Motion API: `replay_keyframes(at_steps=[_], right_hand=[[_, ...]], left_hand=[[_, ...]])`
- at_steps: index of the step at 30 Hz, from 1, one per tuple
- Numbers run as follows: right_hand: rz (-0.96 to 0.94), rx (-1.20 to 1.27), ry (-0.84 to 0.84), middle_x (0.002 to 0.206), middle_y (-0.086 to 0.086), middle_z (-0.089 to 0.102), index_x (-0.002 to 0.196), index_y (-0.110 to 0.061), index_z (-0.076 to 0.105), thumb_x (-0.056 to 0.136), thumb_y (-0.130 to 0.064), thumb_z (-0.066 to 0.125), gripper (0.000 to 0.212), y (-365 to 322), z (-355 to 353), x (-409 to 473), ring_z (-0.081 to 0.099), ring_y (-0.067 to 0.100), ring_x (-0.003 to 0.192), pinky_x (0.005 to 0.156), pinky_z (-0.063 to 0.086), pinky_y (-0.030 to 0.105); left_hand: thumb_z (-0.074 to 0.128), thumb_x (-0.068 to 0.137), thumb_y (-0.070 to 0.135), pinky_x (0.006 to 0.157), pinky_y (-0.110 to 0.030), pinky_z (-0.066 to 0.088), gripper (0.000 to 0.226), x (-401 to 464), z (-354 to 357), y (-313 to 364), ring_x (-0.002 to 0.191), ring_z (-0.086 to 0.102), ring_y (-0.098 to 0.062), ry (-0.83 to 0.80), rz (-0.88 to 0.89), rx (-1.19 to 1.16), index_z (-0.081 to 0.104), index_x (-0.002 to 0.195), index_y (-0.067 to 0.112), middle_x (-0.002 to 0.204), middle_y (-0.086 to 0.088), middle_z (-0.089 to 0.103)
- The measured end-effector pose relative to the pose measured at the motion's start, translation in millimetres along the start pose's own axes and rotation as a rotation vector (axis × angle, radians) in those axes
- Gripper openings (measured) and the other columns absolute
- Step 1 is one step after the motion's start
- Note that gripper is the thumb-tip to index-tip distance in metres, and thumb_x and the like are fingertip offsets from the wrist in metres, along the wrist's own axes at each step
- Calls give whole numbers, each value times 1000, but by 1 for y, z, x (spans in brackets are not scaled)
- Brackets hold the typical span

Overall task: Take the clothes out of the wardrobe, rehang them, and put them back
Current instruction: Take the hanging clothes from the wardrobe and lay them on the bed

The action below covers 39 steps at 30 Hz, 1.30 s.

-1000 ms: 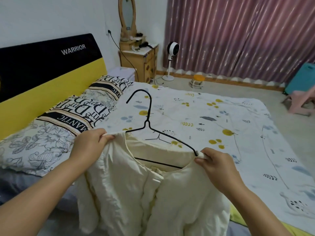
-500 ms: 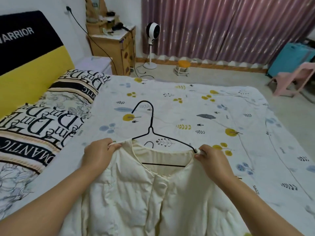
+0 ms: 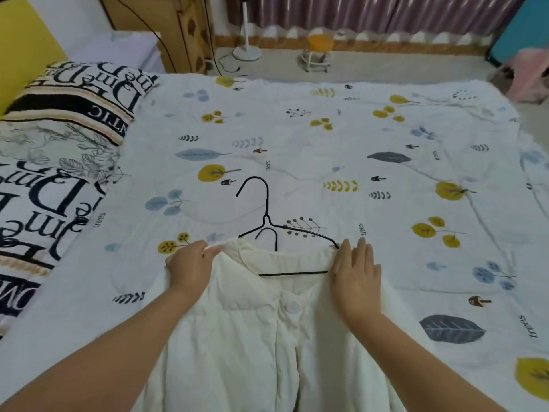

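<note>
A cream padded jacket [image 3: 267,337] lies flat on the bed, front up, with a round white button at its chest. A black wire hanger [image 3: 267,215] sits inside its neck, hook pointing away from me and lying on the quilt. My left hand [image 3: 190,266] pinches the jacket's left shoulder edge. My right hand [image 3: 356,272] lies flat with straight fingers on the right shoulder, beside the hanger's end.
The bed's white leaf-print quilt [image 3: 356,138] stretches ahead and to the right. Lettered pillows [image 3: 53,138] lie at the left. Beyond the bed stand a wooden cabinet [image 3: 184,31], a fan base [image 3: 246,52], a small orange stool [image 3: 318,52] and purple curtains.
The jacket has come down from hanging in the air to lying flat on the bed. My right hand let go of the shoulder and now lies open on it. The view tilted down.
</note>
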State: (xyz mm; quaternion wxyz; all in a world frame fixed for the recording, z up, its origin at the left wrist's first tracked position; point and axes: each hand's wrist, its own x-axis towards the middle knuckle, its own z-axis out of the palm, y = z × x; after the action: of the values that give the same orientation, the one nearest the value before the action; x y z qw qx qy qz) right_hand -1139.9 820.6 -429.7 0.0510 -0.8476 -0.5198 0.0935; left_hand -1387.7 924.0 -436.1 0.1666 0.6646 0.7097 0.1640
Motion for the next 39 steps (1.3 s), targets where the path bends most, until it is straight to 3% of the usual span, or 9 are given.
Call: replay_keyframes(at_steps=[4, 8, 11, 15, 17, 20, 22, 28, 39], right_hand=[[46, 32, -262, 157, 18, -7, 149, -8, 1, 100, -29, 31, 62, -6, 46, -5, -7, 32, 145, 115, 9, 48], [41, 66, -461, 158, 10, 3, 148, -7, 11, 100, -37, 29, 60, -8, 81, -3, -1, 27, 146, 116, 12, 48], [16, 33, -508, 158, 9, 1, 149, -8, 9, 100, -40, 28, 61, -3, 92, -1, -1, 26, 146, 117, 13, 47], [-31, 2, -593, 157, 9, 7, 148, -9, 15, 99, -41, 32, 61, 3, 84, 2, 3, 26, 146, 116, 16, 46], [-43, -10, -644, 147, 13, 28, 140, -8, 32, 98, -38, 36, 52, 3, 71, 3, 22, 28, 139, 109, 28, 43], [-62, -3, -660, 117, 8, 56, 106, -14, 58, 95, -22, 37, 25, -2, 41, 1, 51, 28, 116, 83, 40, 28], [-96, 28, -598, 112, 6, 60, 102, -17, 62, 94, -16, 37, 26, -11, 15, -5, 56, 26, 110, 80, 42, 28], [-279, 53, -500, 112, 5, 62, 111, -16, 60, 94, -15, 37, 29, -39, -67, -28, 58, 23, 101, 75, 42, 27], [-629, -109, -354, 124, 7, 57, 124, -15, 53, 98, -22, 39, 30, -63, -218, -105, 52, 24, 114, 84, 40, 27]], left_hand=[[48, 95, 28, 80, -36, 33, 27, 7, 36, -16, 104, 54, -33, -102, -75, 62, 61, 103, 6, 107, -16, 63], [37, 98, 29, 112, -41, 13, 46, -20, 55, -29, 136, 27, -22, -223, 103, 297, 31, 143, 18, 148, -4, 32], [25, 100, 37, 116, -41, -3, 52, -38, 61, -44, 145, 2, -14, -412, 217, 359, 10, 149, 26, 158, 6, 3], [19, 100, 45, 117, -41, -2, 59, -34, 61, -56, 145, -12, -14, -720, 234, 532, -8, 148, 26, 156, 7, -18], [24, 100, 42, 116, -42, 5, 59, -29, 54, -45, 145, -7, -18, -804, 195, 547, -3, 150, 24, 157, 3, -14], [30, 99, 36, 106, -34, 30, 46, -24, 32, -17, 135, 31, -23, -825, 170, 484, 34, 140, 14, 149, -7, 31], [34, 99, 33, 96, -28, 36, 38, -27, 10, 3, 124, 45, -20, -819, 182, 365, 46, 130, 14, 136, -4, 47], [41, 97, 31, 89, -25, 38, 32, -47, -73, 49, 113, 51, -17, -713, 238, 162, 55, 121, 16, 125, -1, 56], [40, 97, 36, 87, -25, 39, 37, -140, -234, 82, 112, 51, -17, -557, 197, 248, 47, 130, 21, 128, 1, 54]])
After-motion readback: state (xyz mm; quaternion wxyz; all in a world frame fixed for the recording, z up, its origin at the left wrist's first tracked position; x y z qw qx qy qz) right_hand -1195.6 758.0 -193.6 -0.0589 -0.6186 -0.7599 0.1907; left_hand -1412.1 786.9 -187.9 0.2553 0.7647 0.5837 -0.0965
